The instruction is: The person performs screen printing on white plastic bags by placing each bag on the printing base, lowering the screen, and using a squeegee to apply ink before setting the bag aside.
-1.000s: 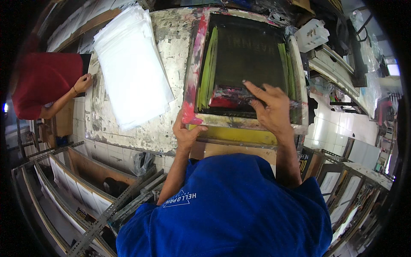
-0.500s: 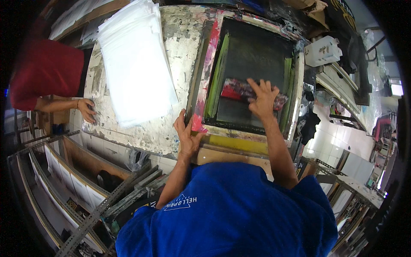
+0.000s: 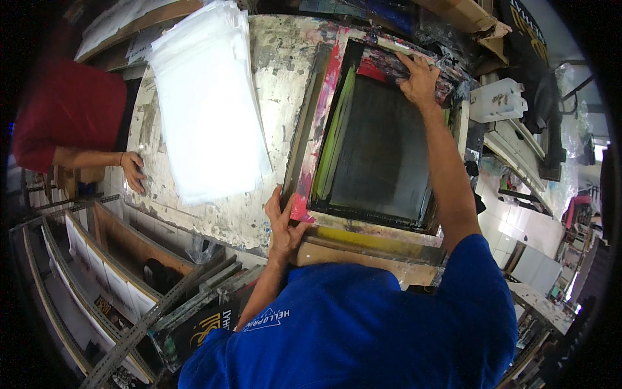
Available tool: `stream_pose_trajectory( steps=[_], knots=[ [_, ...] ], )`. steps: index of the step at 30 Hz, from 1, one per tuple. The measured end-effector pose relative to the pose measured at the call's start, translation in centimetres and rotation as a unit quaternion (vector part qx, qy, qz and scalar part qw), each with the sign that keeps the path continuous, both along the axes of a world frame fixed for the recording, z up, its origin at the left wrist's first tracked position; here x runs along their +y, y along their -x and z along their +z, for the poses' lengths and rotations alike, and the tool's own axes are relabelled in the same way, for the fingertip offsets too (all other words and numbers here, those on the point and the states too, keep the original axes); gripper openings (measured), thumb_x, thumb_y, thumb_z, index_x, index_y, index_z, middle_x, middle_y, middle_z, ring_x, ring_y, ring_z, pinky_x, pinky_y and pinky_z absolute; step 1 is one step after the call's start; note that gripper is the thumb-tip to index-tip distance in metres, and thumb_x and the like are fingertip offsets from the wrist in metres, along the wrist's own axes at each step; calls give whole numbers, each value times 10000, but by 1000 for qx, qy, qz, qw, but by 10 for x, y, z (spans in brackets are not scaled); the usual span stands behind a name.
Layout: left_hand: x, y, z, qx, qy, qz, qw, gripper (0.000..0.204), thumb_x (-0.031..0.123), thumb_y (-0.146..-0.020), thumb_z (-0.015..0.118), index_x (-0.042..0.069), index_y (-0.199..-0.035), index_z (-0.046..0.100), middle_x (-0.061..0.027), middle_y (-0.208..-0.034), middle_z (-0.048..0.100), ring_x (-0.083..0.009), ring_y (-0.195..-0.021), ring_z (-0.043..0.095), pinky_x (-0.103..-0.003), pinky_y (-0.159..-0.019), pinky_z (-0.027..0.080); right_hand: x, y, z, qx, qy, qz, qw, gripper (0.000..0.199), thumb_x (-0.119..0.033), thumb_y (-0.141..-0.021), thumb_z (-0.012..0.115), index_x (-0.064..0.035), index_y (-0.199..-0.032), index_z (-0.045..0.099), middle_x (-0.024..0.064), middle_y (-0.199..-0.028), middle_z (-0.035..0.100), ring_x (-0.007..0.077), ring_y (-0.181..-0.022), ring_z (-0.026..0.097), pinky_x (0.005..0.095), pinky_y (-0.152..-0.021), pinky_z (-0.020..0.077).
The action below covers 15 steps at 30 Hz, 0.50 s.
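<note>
A screen printing frame [image 3: 319,129], smeared with pink and red ink, lies on the stained work table [image 3: 275,71]. Its dark mesh [image 3: 379,146] has green strips along the sides. My right hand [image 3: 421,81] grips an ink-stained squeegee [image 3: 382,63] at the far end of the mesh, arm stretched out along the frame's right side. At the near left corner my left hand [image 3: 284,228] clasps the frame, thumb over its near edge and fingers on the left side. A stack of white sheets [image 3: 210,110] lies left of the frame.
Another person's hand [image 3: 133,171] rests on the table's left edge. A translucent white jug [image 3: 497,100] stands right of the frame. Wooden-sided racks [image 3: 139,249] and a perforated metal bar [image 3: 129,337] are at the lower left. Cardboard [image 3: 476,26] lies at the far right.
My right hand has carried the squeegee from the middle of the mesh to its far end. My left hand stays on the frame's corner.
</note>
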<state>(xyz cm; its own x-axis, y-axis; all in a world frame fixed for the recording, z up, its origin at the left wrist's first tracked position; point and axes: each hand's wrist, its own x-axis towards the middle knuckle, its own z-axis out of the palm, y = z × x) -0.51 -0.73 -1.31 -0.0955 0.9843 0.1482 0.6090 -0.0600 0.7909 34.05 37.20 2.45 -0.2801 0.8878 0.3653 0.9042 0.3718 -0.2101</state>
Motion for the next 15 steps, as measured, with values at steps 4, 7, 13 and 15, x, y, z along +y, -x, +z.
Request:
stream_pose_trajectory(
  steps=[4,7,13,15],
  knots=[
    [-3,-1,-3,-28,-10,10,999,796,451,-744,856,100,-1416,613,-244,-1587,321,-408,-1409,338,-493,-1159,299,34,-3,16,24,-23,4,999,597,-136,-757,746,-248,-1340,679,196,-1266,678,343,-1175,607,474,-986,367],
    [-4,1,-2,-16,1,3,1000,792,452,-752,844,115,-1428,605,-235,-1596,312,-409,-1413,334,-490,-1161,298,42,2,24,-1,38,1,999,594,-144,-771,753,-245,-1351,672,147,-1247,703,299,-1145,628,452,-988,372],
    [-3,-1,8,-24,-3,-1,1000,790,381,-693,879,67,-1371,625,-190,-1371,543,-369,-1258,464,-481,-1086,354,32,-13,43,179,109,-1,978,638,-41,-760,762,-242,-1357,665,95,-1306,696,321,-1199,649,388,-1022,474],
    [-2,-4,11,-46,8,7,999,800,373,-675,885,51,-1360,628,-172,-1297,593,-351,-1220,484,-471,-1065,362,16,-20,51,236,121,-14,964,657,-16,-758,763,-228,-1371,655,93,-1327,690,303,-1201,656,361,-1018,481]
  ],
)
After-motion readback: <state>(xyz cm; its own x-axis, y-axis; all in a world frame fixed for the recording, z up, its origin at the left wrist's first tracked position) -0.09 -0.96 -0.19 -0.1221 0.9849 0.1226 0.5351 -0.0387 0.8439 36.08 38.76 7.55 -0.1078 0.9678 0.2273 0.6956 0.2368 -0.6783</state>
